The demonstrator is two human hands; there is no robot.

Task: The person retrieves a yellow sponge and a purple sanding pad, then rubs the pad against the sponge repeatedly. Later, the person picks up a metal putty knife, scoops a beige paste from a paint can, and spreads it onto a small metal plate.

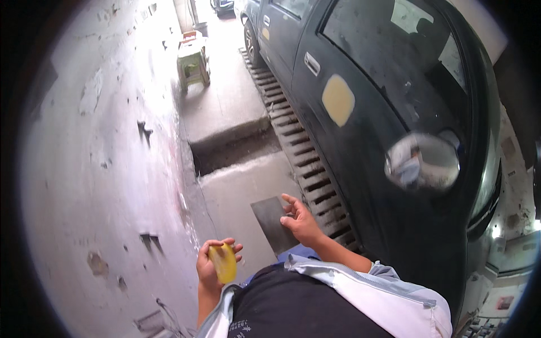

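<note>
At the lower centre my left hand (209, 269) is closed around a yellow oval pad (224, 263), its flat face pale and smudged. My right hand (304, 225) is to its right, with the index finger stretched forward and the thumb at the edge of a dark grey rectangular sheet (268, 221) that looks like sandpaper. Part of the sheet's right edge is hidden by the fingers. On the right stands a dark pickup-like vehicle (315, 50); its door bears a beige filler patch (338, 100) beyond my right hand.
A stained white wall (112, 169) rises on the left. Ahead, a rectangular pit (234, 149) cuts across the concrete floor. A slatted grate (304, 152) runs beside the vehicle. A greenish stool (193, 66) stands by the wall. The side mirror (422, 163) sticks out at right.
</note>
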